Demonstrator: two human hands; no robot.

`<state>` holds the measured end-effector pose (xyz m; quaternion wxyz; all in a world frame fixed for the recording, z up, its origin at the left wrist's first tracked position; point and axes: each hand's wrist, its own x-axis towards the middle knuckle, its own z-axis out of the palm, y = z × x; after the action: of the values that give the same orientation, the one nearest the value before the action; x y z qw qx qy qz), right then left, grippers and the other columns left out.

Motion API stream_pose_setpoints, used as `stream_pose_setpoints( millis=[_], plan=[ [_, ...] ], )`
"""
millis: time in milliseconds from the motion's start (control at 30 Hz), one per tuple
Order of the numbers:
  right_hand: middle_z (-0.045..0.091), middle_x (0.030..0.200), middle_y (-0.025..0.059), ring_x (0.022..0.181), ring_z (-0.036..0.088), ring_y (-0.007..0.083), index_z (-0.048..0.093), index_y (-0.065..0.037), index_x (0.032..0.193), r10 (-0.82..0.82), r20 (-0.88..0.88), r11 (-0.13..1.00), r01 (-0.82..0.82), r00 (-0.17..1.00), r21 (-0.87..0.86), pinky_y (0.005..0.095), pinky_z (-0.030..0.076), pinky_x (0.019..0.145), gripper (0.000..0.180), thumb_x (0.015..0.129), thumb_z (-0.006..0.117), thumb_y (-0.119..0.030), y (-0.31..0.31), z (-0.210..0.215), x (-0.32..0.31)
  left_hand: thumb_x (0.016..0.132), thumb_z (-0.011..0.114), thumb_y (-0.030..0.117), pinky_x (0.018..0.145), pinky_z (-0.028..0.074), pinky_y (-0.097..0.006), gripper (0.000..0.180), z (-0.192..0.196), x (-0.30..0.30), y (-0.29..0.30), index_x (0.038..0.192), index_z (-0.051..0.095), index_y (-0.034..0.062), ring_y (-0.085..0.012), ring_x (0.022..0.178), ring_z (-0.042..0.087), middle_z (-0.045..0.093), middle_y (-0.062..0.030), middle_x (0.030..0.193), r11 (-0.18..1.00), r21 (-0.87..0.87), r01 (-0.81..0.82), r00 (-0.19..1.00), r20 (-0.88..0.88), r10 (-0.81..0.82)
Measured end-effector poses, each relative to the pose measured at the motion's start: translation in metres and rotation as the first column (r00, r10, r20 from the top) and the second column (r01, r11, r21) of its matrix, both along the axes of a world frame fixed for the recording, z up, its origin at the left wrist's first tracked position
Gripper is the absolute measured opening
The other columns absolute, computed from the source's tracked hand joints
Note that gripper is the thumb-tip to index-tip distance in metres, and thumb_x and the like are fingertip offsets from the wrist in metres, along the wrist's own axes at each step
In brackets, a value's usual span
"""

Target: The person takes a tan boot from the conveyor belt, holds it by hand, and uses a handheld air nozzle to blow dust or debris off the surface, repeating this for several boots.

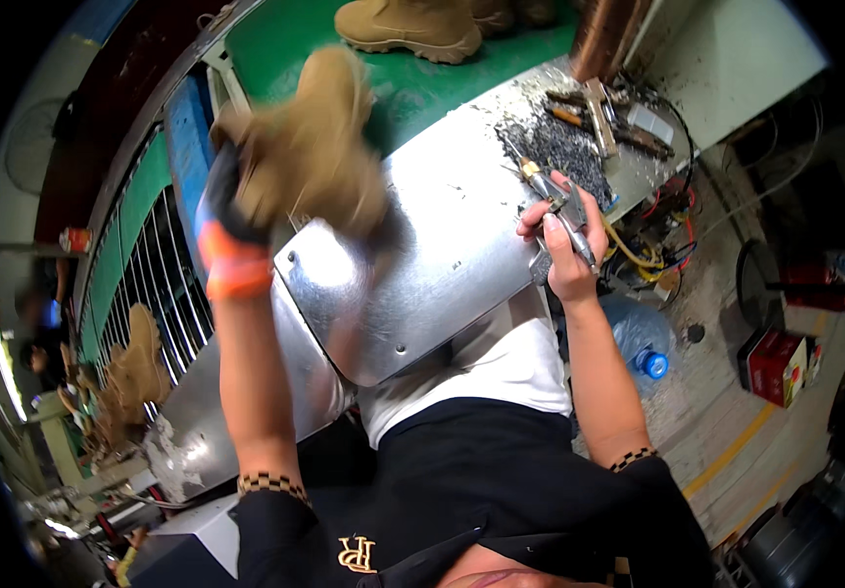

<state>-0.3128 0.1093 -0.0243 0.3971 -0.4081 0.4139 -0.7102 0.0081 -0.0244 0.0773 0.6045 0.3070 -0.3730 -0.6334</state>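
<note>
A tan ankle-high boot (319, 147), smeared by motion, is held up over the left part of the metal worktop (432, 284). My left hand (231, 206), in a dark glove with an orange cuff, is closed on the boot's left side. Bare, my right hand (574, 250) grips a slim metal tool (537, 181) with a brass-coloured collar and a thin tip pointing up and left. This tool is over the worktop's right edge, apart from the boot. A yellow hose (633, 245) hangs just below that hand; its connection is hidden.
More tan boots (408, 29) stand on the green surface ahead. Dark scraps (564, 157) and hand tools (603, 118) lie at the worktop's far right. Boots (133, 363) line a wire rack (163, 255) at left. A water jug (638, 338) is on the floor at right.
</note>
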Motion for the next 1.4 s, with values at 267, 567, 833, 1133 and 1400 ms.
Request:
stream_pose_setpoints(
  millis=[267,567,833,1133,1400],
  plan=[
    [0.062,0.082,0.0128,0.070,0.058,0.0183,0.037,0.009,0.134,-0.089,-0.086,0.996,0.091,0.992,0.020,0.0320,0.050,0.065,0.053,0.088,0.050,-0.012,-0.003,-0.003,0.004,0.082,0.067,0.041,0.083,0.049,-0.040,0.046,-0.036,-0.125,-0.129,0.107,0.063,0.0028,-0.0335,0.097,0.063,0.067,-0.0192,0.104,0.941,-0.306,-0.144,0.720,0.620,0.311],
    [0.056,0.080,0.0148,0.069,0.053,0.0209,0.036,0.009,0.135,-0.112,-0.172,0.993,0.116,0.979,0.012,0.0305,0.046,0.063,0.058,0.084,0.047,-0.017,-0.001,0.000,0.012,0.079,0.067,0.057,0.106,0.039,-0.040,0.079,-0.034,0.224,-0.042,0.139,0.048,0.0086,-0.0313,0.129,0.047,0.048,-0.0189,0.141,0.917,-0.338,-0.213,-0.126,0.940,0.317],
    [0.056,0.080,0.0108,0.069,0.049,0.0170,0.039,0.010,0.135,-0.110,-0.274,0.993,0.119,0.955,0.017,0.0283,0.043,0.065,0.057,0.086,0.048,-0.017,-0.010,-0.002,0.014,0.068,0.061,0.077,0.104,0.040,-0.044,0.095,-0.035,0.605,0.100,0.136,0.050,0.0123,-0.0315,0.127,0.049,0.053,-0.0156,0.137,0.333,-0.503,-0.797,-0.596,0.743,-0.304],
    [0.058,0.082,0.0121,0.069,0.052,0.0187,0.038,0.011,0.135,-0.151,-0.334,0.986,0.164,0.930,0.012,0.0274,0.041,0.062,0.058,0.085,0.048,-0.017,-0.010,0.002,0.020,0.069,0.070,0.064,0.095,0.046,-0.042,0.076,-0.047,0.505,0.121,0.120,0.063,0.0085,-0.0344,0.113,0.058,0.062,-0.0171,0.121,0.367,-0.638,-0.677,-0.673,0.738,0.043],
    [0.059,0.083,0.0134,0.070,0.053,0.0187,0.039,0.008,0.135,-0.116,-0.328,0.992,0.128,0.938,0.016,0.0286,0.044,0.063,0.056,0.086,0.047,-0.016,-0.007,0.004,0.021,0.072,0.074,-0.003,0.080,0.051,-0.031,0.022,-0.072,0.300,0.274,0.093,0.068,0.0043,-0.0209,0.085,0.063,0.065,-0.0089,0.092,0.687,-0.543,-0.483,0.042,0.769,0.638]
  ],
)
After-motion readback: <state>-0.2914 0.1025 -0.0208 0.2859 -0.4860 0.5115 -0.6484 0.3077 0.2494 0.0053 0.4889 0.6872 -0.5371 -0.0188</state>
